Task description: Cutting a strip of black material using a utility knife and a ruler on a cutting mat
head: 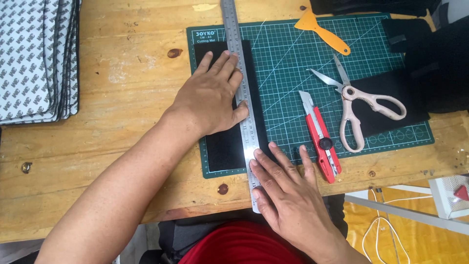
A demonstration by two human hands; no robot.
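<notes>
My left hand point(212, 95) lies flat, fingers spread, on a black sheet point(225, 146) and presses the long steel ruler point(241, 58) against it. The ruler runs from the table's far edge to its near edge across the green cutting mat point(293, 73). My right hand point(288, 193) rests open at the ruler's near end, fingertips on the mat and the ruler's edge. A red utility knife point(322, 137) lies on the mat just right of my right hand, untouched.
Cream-handled scissors point(359, 105) lie open on the mat beside a black piece point(391, 98). An orange scraper point(322, 32) sits at the mat's far side. A stack of patterned sheets point(36, 58) fills the far left of the wooden table point(97, 146). Dark fabric point(439, 58) is at the right.
</notes>
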